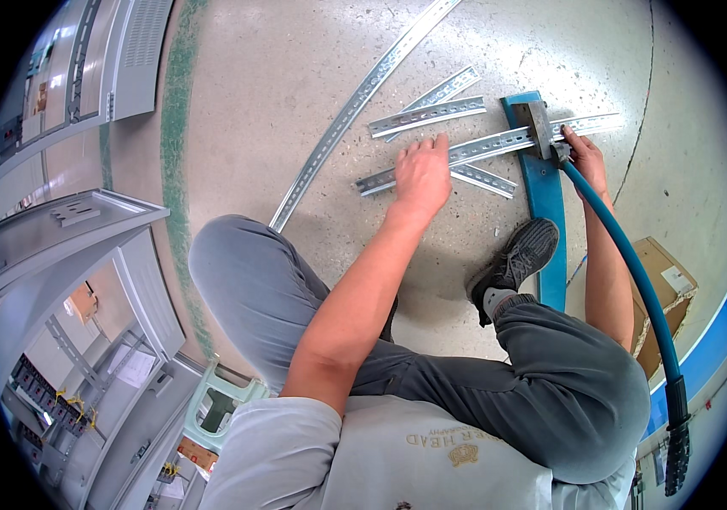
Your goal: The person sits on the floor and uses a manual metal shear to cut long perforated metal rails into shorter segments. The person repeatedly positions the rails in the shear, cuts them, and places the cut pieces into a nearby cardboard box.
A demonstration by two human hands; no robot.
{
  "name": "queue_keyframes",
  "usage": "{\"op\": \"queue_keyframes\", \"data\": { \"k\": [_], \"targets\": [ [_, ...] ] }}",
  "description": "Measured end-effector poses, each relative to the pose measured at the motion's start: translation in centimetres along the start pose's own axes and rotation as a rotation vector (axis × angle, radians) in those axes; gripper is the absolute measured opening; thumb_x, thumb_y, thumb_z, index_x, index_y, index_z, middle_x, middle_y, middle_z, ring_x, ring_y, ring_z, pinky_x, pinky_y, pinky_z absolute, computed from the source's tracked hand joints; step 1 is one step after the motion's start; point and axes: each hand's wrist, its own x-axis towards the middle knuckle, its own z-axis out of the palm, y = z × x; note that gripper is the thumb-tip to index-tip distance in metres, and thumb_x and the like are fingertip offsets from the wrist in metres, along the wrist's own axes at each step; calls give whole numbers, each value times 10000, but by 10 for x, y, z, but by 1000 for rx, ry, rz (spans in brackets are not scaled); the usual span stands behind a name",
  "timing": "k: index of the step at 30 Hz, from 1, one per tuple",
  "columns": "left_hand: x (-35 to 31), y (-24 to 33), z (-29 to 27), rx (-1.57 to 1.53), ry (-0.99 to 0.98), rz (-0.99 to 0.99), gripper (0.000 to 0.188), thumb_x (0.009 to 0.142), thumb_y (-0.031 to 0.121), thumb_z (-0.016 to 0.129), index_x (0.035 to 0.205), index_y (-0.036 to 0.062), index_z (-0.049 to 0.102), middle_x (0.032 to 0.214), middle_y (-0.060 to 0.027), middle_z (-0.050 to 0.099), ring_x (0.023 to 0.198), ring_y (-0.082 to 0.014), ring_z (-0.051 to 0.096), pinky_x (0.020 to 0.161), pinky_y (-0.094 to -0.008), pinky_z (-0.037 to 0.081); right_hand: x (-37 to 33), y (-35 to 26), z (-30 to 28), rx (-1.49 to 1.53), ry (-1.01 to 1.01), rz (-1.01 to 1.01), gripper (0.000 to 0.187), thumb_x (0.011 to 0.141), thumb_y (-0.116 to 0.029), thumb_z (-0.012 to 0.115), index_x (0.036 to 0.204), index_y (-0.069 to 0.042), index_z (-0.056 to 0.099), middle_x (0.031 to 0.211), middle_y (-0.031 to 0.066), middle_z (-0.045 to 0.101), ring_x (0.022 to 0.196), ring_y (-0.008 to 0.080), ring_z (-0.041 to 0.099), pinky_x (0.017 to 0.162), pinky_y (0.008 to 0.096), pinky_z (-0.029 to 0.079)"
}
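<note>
A slotted metal mounting rail (491, 148) passes through the grey head of a lever cutter (539, 129) mounted on a teal base (546, 212). My left hand (423, 174) is closed on the rail's left end, its fingertips partly hidden. On the cutter's other side, my right hand (585, 160) pinches the rail between thumb and fingers. The cutter's long teal lever (627, 234), with a black grip, curves down past my right forearm. Under and beside my left hand lie more rail pieces, one of them a crossing piece (487, 180). Two short rails (427, 116) lie crossed just beyond.
One long rail (342, 127) stretches across the floor, left of the short pieces. My shoe (527, 255) rests against the teal base. A cardboard box (665, 285) stands at right, a pale green stool (221, 399) at lower left. Grey metal cabinets (66, 212) line the left side.
</note>
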Motion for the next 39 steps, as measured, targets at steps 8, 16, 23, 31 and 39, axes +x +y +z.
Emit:
{"op": "queue_keyframes", "data": {
  "k": [8,16,23,31,39],
  "targets": [
    [-2,-7,6,-16,-26,-16,371,831,75,721,1185,40,616,1052,-173,699,1013,-395,669,895,-511,516,-2,-3,1,-3,-4,6,394,940,-405,768,973,-17,715,776,-35,575,667,52,463,585,235,349],
    [-4,-6,3,6,7,1,261,820,7,631,1080,19,643,1007,-187,716,995,-370,689,876,-493,516,-7,-10,2,13,-16,12,370,957,-360,761,992,5,713,834,5,636,708,79,536,627,247,427],
    [-4,-9,1,-5,-48,-37,335,835,51,686,1163,31,624,1054,-196,696,1011,-409,671,893,-523,519,-6,-8,3,34,-34,0,386,958,-359,760,1027,18,715,880,28,668,744,95,572,664,249,465],
    [-6,-10,0,-8,-40,-23,273,837,43,663,1107,31,624,1031,-199,696,989,-415,674,878,-530,520,-9,-10,4,37,-45,-1,389,967,-354,751,1052,24,713,935,50,701,778,108,610,685,260,483],
    [-6,-11,0,-7,-35,-23,267,845,24,620,1112,31,628,1023,-203,697,971,-420,678,873,-532,518,-4,-7,-1,14,-43,2,379,964,-354,754,1028,18,715,874,28,683,751,92,591,652,248,460]
  ]
}}
